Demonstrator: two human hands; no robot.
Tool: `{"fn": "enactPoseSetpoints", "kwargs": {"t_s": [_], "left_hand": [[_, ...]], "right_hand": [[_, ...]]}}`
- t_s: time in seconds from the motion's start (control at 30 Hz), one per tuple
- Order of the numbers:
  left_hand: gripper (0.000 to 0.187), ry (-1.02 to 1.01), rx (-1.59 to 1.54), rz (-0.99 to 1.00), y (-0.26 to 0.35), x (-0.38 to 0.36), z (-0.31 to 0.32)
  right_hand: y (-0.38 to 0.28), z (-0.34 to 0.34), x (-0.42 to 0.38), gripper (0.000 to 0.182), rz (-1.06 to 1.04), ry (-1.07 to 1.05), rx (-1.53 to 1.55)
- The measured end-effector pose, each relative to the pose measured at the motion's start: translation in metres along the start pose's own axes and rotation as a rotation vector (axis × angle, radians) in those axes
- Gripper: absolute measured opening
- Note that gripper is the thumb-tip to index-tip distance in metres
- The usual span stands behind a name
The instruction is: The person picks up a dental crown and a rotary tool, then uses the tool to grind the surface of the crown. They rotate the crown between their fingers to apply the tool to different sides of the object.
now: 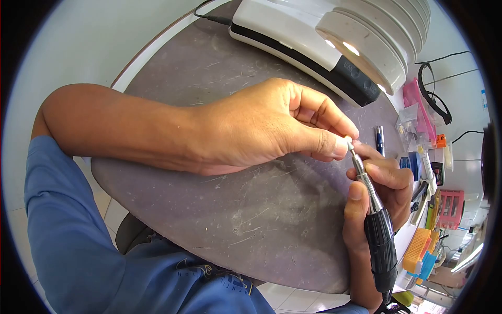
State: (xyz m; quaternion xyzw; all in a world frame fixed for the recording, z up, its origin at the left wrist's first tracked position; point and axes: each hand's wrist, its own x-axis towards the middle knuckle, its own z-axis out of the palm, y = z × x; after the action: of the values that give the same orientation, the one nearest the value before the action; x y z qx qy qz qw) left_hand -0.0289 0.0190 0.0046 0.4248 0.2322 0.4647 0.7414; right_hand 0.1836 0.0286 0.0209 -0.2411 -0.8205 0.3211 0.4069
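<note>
Okay, so from the head view: the left hand reaches in over the grey tabletop, nearly closed, thumb and index finger pinched on a tiny pale piece, with the other fingers curled in behind. Only a bit of that piece pokes out at the fingertips, so I can't tell its exact shape.

The right hand is closed pen-style around the metal nose of a rotary handpiece, thumb on one side, fingers on the other. The black body slants down toward the bottom of the view, and the small working tip is right up at the pale piece. Can't really tell if they're touching. All of this is going on above the right-hand part of the tabletop, which is pretty scratched up.

Along the far edge sits a white and black benchtop unit with a ribbed white hood at its right end and a black cable at its left. By the right edge there's a dark blue pen. Past that edge: black-framed glasses, a pink tray, a pinkish-red rack and a yellow-orange block.
</note>
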Motion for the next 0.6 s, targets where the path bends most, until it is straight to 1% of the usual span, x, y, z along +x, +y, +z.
{"fn": "enactPoseSetpoints", "kwargs": {"t_s": [0.1, 0.27, 0.33, 0.43, 0.53, 0.6], "left_hand": [[0.025, 0.009, 0.003, -0.005, -0.0002, 0.0001, 0.0001], [0.025, 0.000, -0.011, 0.001, 0.0002, 0.0000, 0.0008], [0.026, 0.038, -0.020, 0.003, 0.0003, 0.0000, 0.0029], [0.025, 0.002, -0.023, -0.008, -0.0003, 0.0004, 0.0000], [0.026, 0.038, -0.021, 0.003, 0.0003, 0.0002, 0.0030], [0.026, 0.041, -0.015, 0.002, 0.0004, 0.0004, 0.0034]], "right_hand": [[-0.0009, 0.0018, -0.0001, 0.029, 0.020, 0.034, 0.000], [0.0001, 0.0019, -0.0002, 0.029, 0.006, 0.034, -0.003], [0.0007, 0.0019, 0.0004, 0.028, -0.007, 0.031, -0.014], [0.0007, 0.0015, 0.0008, 0.028, -0.012, 0.036, -0.005], [0.0001, 0.0002, 0.0001, 0.028, -0.030, -0.002, -0.063], [-0.0013, 0.0013, -0.0005, 0.029, 0.030, 0.040, 0.003]]}}
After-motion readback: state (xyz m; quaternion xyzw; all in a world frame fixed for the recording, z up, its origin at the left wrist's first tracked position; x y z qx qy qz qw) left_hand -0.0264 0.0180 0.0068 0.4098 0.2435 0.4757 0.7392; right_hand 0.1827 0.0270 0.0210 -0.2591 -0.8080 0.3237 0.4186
